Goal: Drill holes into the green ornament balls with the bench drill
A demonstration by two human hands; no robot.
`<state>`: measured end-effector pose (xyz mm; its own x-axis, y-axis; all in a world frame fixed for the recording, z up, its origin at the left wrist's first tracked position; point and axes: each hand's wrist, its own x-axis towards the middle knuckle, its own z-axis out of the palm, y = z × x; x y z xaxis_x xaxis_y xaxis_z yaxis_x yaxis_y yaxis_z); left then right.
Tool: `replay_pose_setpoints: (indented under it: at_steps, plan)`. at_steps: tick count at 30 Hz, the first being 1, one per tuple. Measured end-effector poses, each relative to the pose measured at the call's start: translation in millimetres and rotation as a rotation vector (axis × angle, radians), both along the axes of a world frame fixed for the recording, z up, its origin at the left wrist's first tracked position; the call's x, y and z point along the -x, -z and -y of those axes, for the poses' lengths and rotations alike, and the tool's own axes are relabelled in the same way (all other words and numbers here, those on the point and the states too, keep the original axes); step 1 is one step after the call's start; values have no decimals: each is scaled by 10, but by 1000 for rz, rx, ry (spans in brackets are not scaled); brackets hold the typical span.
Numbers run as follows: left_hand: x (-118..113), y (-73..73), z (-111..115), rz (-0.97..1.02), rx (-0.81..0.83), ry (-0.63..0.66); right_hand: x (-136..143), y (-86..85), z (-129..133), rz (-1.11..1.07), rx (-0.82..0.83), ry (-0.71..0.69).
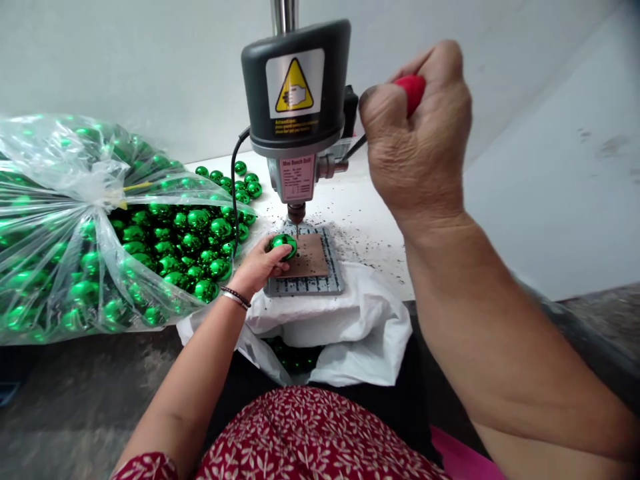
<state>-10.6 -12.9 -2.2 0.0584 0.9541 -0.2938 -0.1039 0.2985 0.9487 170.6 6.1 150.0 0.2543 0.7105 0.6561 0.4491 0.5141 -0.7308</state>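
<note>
Pinching round green ball (pixel 285 243) in closed left grip (pixel 260 264), the nearer one, just left of drill bit (pixel 297 231), maybe touching, and clenching red knob (pixel 413 93) in right grip (pixel 423 137).

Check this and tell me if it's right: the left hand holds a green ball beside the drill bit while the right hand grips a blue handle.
The colour is wrong: the handle in the right hand is red, as the head view shows. The rest stands.
</note>
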Motion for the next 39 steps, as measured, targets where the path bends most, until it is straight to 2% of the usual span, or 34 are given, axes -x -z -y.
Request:
replay_pose_setpoints:
  at_steps: [3, 15, 24, 28, 32, 39]
  plan:
    - [-84, -40, -35, -157, 0, 39, -5, -4, 6, -9, 19, -7]
    - [-76, -1, -143, -255, -11, 127, -16, 2, -16, -17, -1, -26]
    - [-190, -118, -94, -669, -126, 216, -17, 17, 7, -1, -24, -43]
    - [-204, -51, -103, -632, -139, 182, -15, 7, 8, 25, -20, -14]
    - [-217, -13, -90, -523, -79, 112, -21, 20, 9, 55, -1, 49]
    - [-240, -41, -65, -503, -69, 91, -64, 175, 108, 131, -78, 138]
